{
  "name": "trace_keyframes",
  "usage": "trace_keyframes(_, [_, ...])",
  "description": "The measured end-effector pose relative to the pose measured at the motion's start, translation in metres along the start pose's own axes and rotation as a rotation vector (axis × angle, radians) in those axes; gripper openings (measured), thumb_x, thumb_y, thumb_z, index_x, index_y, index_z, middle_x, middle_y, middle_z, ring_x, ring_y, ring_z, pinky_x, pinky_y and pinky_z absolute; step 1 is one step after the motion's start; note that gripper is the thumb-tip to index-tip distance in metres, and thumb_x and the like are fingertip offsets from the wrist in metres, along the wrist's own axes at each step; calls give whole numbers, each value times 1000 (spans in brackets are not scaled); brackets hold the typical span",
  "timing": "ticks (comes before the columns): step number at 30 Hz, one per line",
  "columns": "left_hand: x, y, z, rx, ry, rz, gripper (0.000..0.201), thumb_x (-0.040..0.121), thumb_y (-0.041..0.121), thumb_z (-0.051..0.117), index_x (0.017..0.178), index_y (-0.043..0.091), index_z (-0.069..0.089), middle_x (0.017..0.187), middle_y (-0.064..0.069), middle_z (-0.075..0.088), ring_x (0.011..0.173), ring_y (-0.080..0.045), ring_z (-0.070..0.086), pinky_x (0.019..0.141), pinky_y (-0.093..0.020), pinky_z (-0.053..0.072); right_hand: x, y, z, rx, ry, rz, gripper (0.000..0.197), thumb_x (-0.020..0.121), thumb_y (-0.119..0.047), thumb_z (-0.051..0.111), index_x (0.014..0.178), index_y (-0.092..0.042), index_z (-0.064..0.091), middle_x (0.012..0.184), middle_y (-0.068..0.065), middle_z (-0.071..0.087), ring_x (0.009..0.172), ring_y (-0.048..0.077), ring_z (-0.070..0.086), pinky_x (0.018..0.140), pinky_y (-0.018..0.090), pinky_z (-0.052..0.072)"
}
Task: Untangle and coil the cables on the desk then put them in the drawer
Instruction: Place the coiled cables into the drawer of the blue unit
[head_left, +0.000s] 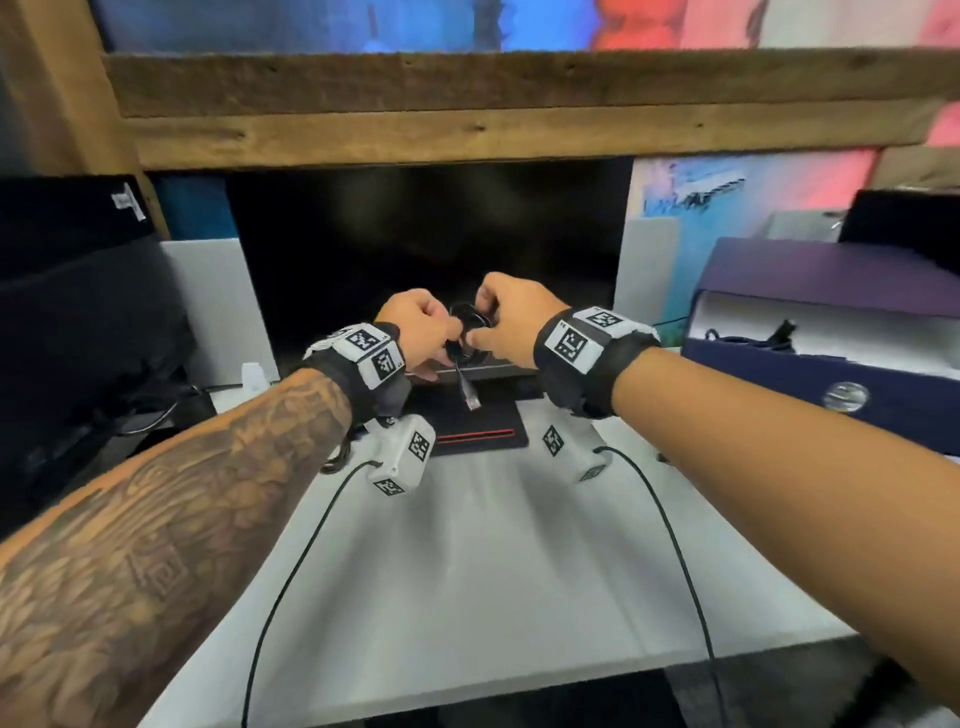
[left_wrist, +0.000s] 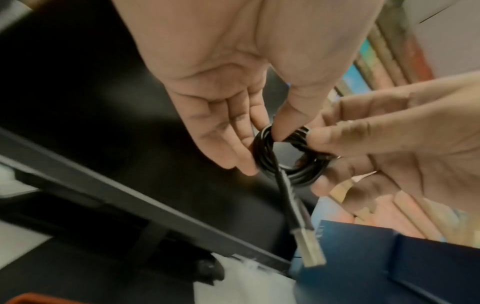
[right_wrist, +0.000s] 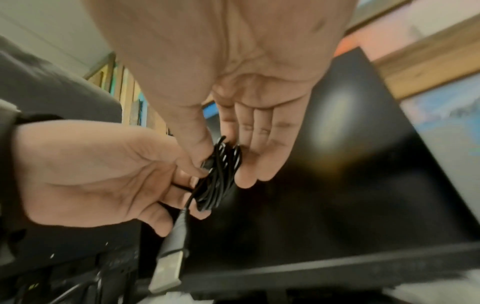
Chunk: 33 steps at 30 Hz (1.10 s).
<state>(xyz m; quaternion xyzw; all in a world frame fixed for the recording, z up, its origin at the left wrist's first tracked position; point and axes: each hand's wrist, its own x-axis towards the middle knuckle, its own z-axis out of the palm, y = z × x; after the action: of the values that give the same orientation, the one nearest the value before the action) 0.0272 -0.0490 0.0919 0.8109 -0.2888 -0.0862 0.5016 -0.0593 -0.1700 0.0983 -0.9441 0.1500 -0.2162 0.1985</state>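
Observation:
A thin black cable (head_left: 467, 332) is wound into a small coil (left_wrist: 291, 156) held up in front of the monitor. My left hand (head_left: 415, 325) pinches the coil's left side between thumb and fingers (left_wrist: 241, 144). My right hand (head_left: 511, 319) pinches its right side (right_wrist: 223, 164). A short tail hangs down from the coil and ends in a metal USB plug (left_wrist: 310, 250) (right_wrist: 168, 271) (head_left: 471, 400). Another black cable (head_left: 748, 335) lies in the open blue box.
A dark monitor (head_left: 426, 244) stands right behind my hands, its black base with a red stripe (head_left: 478, 431) on the white desk (head_left: 467, 571). An open blue box (head_left: 831, 374) sits at right, dark equipment (head_left: 78, 338) at left. Wrist-camera leads trail over the desk.

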Motion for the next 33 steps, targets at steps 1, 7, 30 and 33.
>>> trace_keyframes(1, [1, 13, 5, -26, 2, 34, 9, 93, 11, 63, 92, 14, 55, 91, -11, 69, 78, -26, 75, 70, -52, 62, -2, 1, -15, -5, 35, -2, 29, 87, -29, 74, 99, -23, 49, 83, -6, 59, 72, 14, 59, 61, 28, 44])
trace_keyframes(7, [-1, 96, 62, -225, -146, 196, 13, 93, 8, 62, 96, 13, 50, 96, -16, 71, 79, -27, 75, 60, -39, 60, -27, 35, -120, -122, 191, 64, 20, 85, -22, 69, 103, -19, 58, 87, -2, 63, 85, 23, 66, 73, 36, 56])
trace_keyframes(30, [19, 158, 172, 631, -414, 533, 58, 87, 24, 75, 137, 17, 47, 138, -4, 55, 120, -24, 56, 95, -30, 46, -43, 151, -201, -504, -183, 307, 31, 78, -17, 84, 85, -22, 55, 89, 6, 72, 59, 15, 64, 53, 25, 52])
trace_keyframes(33, [21, 158, 174, 686, -449, 556, 47, 87, 24, 74, 130, 17, 56, 133, -2, 59, 118, -23, 57, 98, -32, 47, -39, 154, -196, -492, -253, 321, 29, 79, -17, 83, 87, -21, 56, 90, 9, 75, 57, 13, 66, 53, 24, 51])
